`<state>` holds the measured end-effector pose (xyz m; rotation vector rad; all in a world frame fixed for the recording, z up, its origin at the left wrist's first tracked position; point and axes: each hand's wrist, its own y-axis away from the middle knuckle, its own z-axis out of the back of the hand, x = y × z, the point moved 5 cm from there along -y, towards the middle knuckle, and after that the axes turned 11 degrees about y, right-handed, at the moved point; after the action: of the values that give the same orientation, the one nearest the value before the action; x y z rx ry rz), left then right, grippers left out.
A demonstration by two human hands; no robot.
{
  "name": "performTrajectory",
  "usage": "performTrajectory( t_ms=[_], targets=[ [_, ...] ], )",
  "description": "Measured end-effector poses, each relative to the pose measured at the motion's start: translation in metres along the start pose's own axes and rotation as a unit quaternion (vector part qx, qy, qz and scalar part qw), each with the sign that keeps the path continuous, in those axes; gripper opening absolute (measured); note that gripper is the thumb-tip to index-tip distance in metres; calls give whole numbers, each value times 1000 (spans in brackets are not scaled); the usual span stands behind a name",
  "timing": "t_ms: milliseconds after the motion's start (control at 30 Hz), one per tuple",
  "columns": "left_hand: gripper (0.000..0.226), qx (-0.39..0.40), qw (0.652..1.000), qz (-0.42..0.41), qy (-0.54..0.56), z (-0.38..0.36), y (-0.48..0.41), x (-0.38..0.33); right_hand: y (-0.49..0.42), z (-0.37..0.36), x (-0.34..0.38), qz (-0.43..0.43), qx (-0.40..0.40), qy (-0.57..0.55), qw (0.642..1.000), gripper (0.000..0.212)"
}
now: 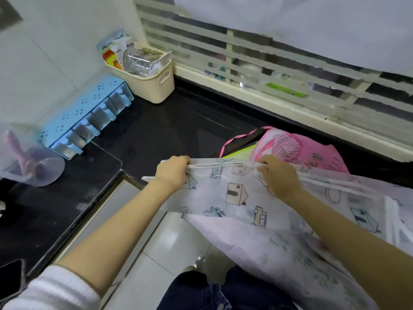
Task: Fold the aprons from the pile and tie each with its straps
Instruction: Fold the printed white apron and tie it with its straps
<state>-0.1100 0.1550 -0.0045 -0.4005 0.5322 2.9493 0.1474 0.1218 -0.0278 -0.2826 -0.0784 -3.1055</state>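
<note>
A thin white apron printed with small houses hangs over the black counter's front edge and down toward my lap. My left hand grips its top edge at the left. My right hand grips the same edge further right, and a white strap stretches taut between the two hands. Another strap runs off to the right from my right hand. Behind the apron lies a pile with a pink apron and a pink-edged dark one.
The black counter runs under a frosted window. A cream basket of packets stands at the back corner, a blue spice rack along the left wall, and a clear cup at the left. A dark phone lies bottom left.
</note>
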Motion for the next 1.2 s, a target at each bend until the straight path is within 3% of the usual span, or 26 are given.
performTrajectory(
  t_ms=[133, 200, 267, 333, 433, 567, 667, 800, 933, 1100, 1200],
  targets=[
    [37, -89, 993, -58, -51, 17, -15, -50, -7, 2, -51, -83, 34, 13, 996, 18],
    [37, -100, 990, -69, -68, 20, -19, -63, -5, -5, -66, -129, 60, -21, 990, 15],
    [33, -84, 990, -68, -91, 18, -23, -75, -1, -12, -70, -134, 80, -12, 988, 28],
    [32, -71, 990, -71, -100, 15, -27, -85, 1, -12, -56, -95, 62, -8, 993, 49],
    [32, -59, 991, -82, -87, 13, -36, -88, -1, -10, -11, 12, 31, -58, 998, 56],
    [58, -142, 979, -125, -79, 19, -49, -73, -9, -29, 36, 81, 120, -48, 988, 59],
    [77, -172, 982, -76, 2, 19, -48, -41, -19, -53, 45, 49, 175, -1, 983, 63],
    [86, -119, 982, 36, 140, -15, -29, 4, -24, -82, 48, 5, 243, 49, 969, 62],
    [66, -95, 978, 89, 162, -49, -14, 18, -25, -93, 49, -17, 253, 91, 963, 59],
    [33, -108, 986, 102, 70, -64, -5, 30, -29, -97, 52, -53, 261, 77, 961, 59],
    [17, -70, 983, 96, 140, -69, 1, 45, -29, -97, 52, -63, 257, 79, 961, 61]
  ],
)
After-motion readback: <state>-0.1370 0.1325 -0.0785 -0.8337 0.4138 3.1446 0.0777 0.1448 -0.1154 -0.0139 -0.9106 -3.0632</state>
